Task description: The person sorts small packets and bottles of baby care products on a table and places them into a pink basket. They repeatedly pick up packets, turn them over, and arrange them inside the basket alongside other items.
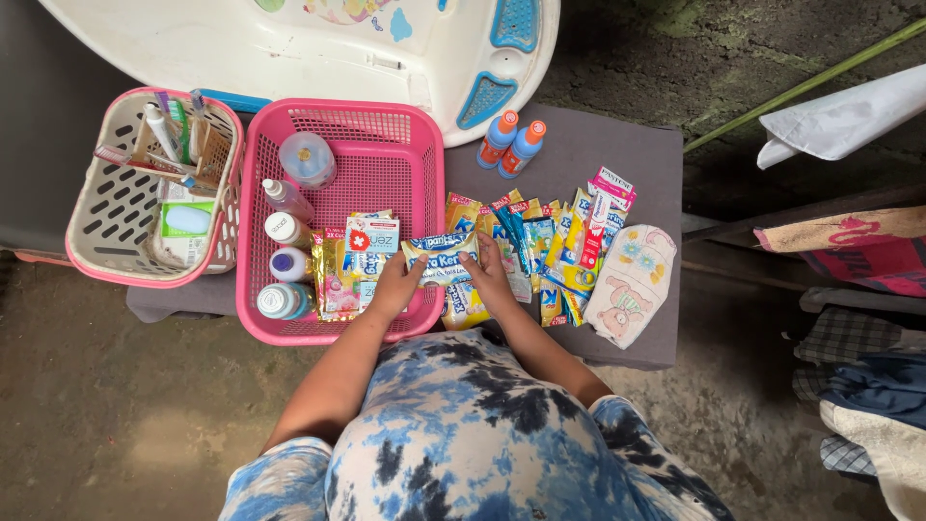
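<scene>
Grip: left hand [397, 282] and right hand [489, 270] pinch opposite ends of a blue sachet strip [440, 257].
Location: above the pink basket's [253, 193] right rim.
Handling: light, limp, slick foil; probably best held by the edges.

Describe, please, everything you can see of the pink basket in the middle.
The pink basket is rectangular, apparently plastic, with mesh-like perforated walls and floor. It stands upright on a grey surface, between a smaller white-and-pink basket and loose sachets. Bottles line its left side; packets lie beside them. The left hand and right hand hold a sachet over its right rim.
</scene>
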